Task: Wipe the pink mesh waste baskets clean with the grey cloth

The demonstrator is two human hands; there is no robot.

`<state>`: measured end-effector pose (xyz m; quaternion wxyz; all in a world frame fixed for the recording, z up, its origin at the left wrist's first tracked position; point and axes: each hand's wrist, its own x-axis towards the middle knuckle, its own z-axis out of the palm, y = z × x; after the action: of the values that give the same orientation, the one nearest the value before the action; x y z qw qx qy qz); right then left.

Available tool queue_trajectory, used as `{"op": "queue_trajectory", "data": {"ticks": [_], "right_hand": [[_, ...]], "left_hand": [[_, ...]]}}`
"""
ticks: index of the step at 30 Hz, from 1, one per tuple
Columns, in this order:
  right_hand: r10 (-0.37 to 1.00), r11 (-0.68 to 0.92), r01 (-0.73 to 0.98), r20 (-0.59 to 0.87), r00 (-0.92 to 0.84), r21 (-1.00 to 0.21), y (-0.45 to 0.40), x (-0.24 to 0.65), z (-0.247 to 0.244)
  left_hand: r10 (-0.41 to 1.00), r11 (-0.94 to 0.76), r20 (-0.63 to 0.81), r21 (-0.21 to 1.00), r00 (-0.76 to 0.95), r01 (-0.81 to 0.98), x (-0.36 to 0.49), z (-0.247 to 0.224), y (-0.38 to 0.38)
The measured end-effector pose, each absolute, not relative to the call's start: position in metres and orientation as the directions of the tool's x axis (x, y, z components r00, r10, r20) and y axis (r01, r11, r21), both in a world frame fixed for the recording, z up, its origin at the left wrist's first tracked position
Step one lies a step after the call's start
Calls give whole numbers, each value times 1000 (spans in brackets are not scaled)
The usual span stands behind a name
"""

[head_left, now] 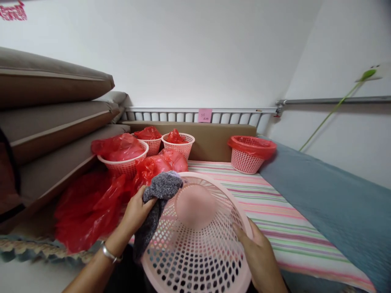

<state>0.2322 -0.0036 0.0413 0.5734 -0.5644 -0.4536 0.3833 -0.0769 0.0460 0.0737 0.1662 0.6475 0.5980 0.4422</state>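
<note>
A pink perforated plastic basket [195,205] is tilted toward me at the front, its inside and solid round bottom showing. My right hand [259,252] grips its right rim, the thumb inside and the fingers outside. A dark grey cloth [163,189] is bunched in my left hand [137,211], closed around it at the basket's upper left rim. Part of the cloth hangs down along the left side of the basket. A silver bracelet [110,253] circles my left wrist.
Baskets with red plastic bags, including a front one [125,162], stand behind left; another red-lined basket [249,160] stands right. Loose red bags [91,211] lie left, beside stacked cushions [55,118]. Beneath is a striped sheet [284,211]; a white rail [171,110] runs along the wall.
</note>
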Motion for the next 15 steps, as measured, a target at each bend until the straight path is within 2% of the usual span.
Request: {"op": "queue_trajectory", "data": {"ticks": [5, 8, 12, 15], "right_hand": [[933, 62, -2, 57, 355, -998, 1, 227, 35], [929, 55, 65, 75, 362, -996, 4, 223, 36], [928, 58, 115, 96, 361, -992, 2, 219, 33], [917, 78, 73, 100, 386, -994, 1, 220, 28]], "left_hand": [[907, -107, 290, 861, -306, 497, -65, 15, 14], [932, -26, 133, 952, -336, 305, -55, -16, -5], [985, 109, -84, 980, -152, 166, -56, -36, -29], [973, 194, -220, 945, 73, 263, -61, -29, -49]]}}
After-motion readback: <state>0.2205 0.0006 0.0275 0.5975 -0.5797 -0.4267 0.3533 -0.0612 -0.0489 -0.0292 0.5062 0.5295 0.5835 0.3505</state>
